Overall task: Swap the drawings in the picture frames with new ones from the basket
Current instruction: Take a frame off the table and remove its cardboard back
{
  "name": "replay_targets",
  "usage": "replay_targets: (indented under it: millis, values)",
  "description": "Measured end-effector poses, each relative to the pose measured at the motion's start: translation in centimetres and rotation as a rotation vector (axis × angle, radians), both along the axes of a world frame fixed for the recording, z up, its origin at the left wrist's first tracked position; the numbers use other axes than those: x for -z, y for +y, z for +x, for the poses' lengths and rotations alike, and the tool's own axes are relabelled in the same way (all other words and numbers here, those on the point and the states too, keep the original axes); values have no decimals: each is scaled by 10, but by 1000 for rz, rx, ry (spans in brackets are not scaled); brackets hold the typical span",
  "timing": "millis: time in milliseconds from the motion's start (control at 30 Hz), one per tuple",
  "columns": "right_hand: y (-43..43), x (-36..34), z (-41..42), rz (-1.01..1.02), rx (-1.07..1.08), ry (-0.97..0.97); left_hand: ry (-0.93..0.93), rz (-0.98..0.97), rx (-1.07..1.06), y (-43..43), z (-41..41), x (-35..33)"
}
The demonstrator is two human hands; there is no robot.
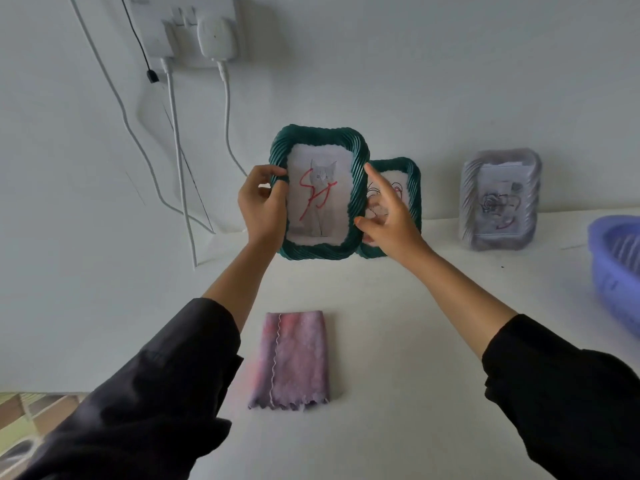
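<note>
A dark green picture frame with a grey cat drawing scrawled over in red is held upright above the white table. My left hand grips its left edge. My right hand is spread at the frame's right edge, thumb touching the rim, fingers straight. Behind it a second green frame leans against the wall, partly hidden by my right hand. A lilac frame with a flower drawing stands further right. The purple basket sits at the right edge of the view.
A folded pink-purple cloth lies on the white table between my arms. A wall socket with white plugs and hanging cables is at the upper left. The table's left edge drops off at the lower left.
</note>
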State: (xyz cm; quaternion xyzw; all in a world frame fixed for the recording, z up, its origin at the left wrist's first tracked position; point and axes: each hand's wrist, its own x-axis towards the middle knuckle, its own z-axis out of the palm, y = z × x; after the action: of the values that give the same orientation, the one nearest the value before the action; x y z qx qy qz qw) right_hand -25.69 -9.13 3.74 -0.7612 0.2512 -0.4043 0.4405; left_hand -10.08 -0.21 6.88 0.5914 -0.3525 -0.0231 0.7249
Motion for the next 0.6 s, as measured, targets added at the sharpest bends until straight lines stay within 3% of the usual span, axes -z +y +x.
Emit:
replay_targets:
  millis: [400, 600]
  values:
    - [-9, -2, -171, 77, 65, 6, 24, 67, 208, -11, -147, 17]
    - [-5, 17, -222, 147, 25, 13, 76, 95, 213, -2, -198, 41]
